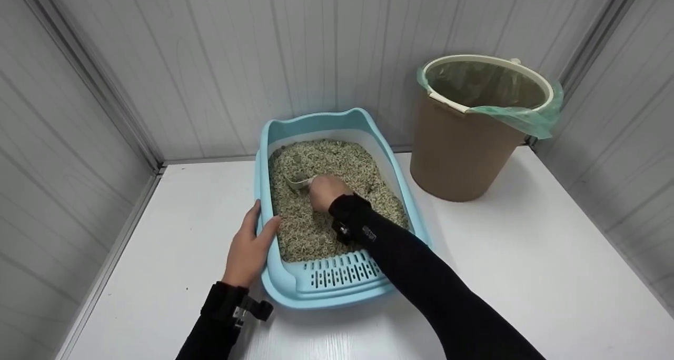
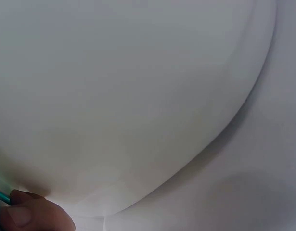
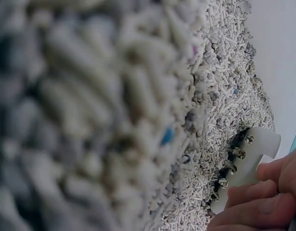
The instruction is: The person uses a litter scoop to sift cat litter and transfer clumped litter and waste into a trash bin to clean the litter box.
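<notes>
A light-blue litter box (image 1: 337,294) filled with pellet litter (image 1: 310,228) stands on the white table. My right hand (image 1: 325,190) grips a pale litter scoop (image 1: 298,184) low over the litter, left of the box's middle. In the right wrist view, curled fingers (image 3: 263,204) wrap the handle, and the slotted scoop (image 3: 256,144) lies tilted against the pellets with litter in its slots. With thumb over the rim and fingers outside, my left hand (image 1: 246,252) holds the box's left side. The left wrist view shows a fingertip (image 2: 37,214) at the edge and the box's pale outer wall (image 2: 128,110).
A brown bin (image 1: 455,155) with a cream rim and green bag liner (image 1: 532,120) stands right of the box, near the back wall. Panelled grey walls (image 1: 221,70) enclose the white table (image 1: 174,233) at the back and both sides.
</notes>
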`<state>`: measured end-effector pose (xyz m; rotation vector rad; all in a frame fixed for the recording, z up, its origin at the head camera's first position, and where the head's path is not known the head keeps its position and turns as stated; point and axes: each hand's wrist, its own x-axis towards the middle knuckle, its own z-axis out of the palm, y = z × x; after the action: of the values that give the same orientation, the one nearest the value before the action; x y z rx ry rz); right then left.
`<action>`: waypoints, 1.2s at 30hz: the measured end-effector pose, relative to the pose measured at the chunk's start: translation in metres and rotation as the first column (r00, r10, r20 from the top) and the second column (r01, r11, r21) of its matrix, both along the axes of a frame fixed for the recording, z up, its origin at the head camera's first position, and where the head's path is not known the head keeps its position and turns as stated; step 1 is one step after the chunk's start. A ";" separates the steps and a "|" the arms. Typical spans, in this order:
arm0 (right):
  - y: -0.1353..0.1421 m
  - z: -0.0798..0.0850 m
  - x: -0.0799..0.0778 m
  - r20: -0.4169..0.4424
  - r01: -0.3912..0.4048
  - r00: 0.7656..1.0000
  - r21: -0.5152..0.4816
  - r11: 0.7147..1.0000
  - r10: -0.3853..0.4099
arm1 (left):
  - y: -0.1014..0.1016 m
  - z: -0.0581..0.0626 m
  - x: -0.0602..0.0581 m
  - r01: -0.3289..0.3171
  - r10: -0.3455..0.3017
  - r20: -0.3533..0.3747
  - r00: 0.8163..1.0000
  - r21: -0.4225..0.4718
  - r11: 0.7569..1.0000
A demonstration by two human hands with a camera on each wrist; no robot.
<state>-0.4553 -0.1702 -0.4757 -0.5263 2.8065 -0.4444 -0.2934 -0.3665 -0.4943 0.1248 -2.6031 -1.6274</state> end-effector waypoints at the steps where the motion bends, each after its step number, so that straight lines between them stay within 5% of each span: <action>1: 0.000 0.002 0.003 -0.009 -0.001 1.000 0.002 1.000 0.001 | 0.000 0.000 0.000 0.000 0.000 0.001 1.000 0.001 1.000; 27: 0.001 0.009 0.015 -0.031 0.044 0.998 -0.047 0.998 -0.046 | -0.001 0.002 0.001 -0.002 0.002 0.014 1.000 -0.008 1.000; 36: 0.002 0.010 0.020 -0.107 0.065 0.992 -0.043 0.997 -0.070 | -0.001 0.000 0.000 0.008 -0.008 0.009 1.000 -0.006 1.000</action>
<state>-0.4356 -0.1679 -0.4658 -0.4783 2.9324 -0.5004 -0.2929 -0.3677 -0.4939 0.1216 -2.6184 -1.6247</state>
